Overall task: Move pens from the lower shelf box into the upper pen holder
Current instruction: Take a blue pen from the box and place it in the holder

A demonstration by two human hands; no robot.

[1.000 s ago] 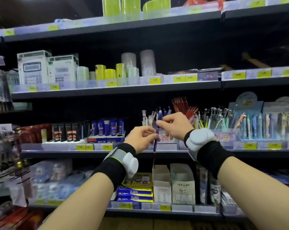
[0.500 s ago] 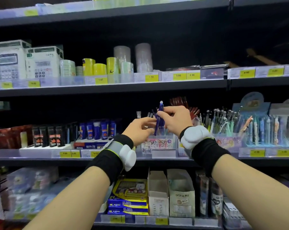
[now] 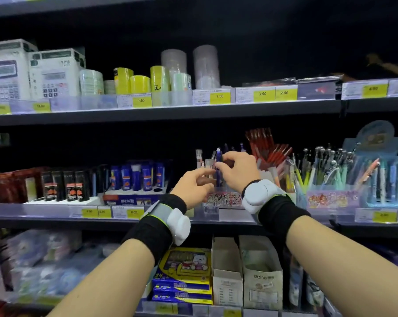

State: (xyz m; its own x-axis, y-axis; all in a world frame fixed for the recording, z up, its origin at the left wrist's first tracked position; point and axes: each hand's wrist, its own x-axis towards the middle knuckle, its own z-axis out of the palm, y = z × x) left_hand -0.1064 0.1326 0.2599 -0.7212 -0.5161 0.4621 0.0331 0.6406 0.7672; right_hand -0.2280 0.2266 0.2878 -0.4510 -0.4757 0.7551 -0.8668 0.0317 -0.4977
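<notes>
My right hand [image 3: 238, 172] pinches a blue pen [image 3: 219, 170] upright, its lower end down among the pens in the clear pen holder [image 3: 223, 199] on the middle shelf. My left hand [image 3: 194, 187] is just left of the pen, fingers loosely curled and touching its barrel or very near it; nothing else is in it. On the lower shelf stand two open white cardboard boxes [image 3: 226, 271], [image 3: 262, 277]; their contents are hidden from this angle.
Red pens [image 3: 270, 147] and a holder of pastel pens [image 3: 330, 177] stand right of the pen holder. Blue glue bottles [image 3: 136, 175] and black items [image 3: 63, 186] are to its left. Stacked blue-yellow boxes [image 3: 184, 275] sit left of the white boxes. Tape rolls and calculators fill the shelf above.
The right hand raised the blue pen from below the shelf edge, stood it upright and lowered it into the holder. The left hand stayed beside it. The view moved closer.
</notes>
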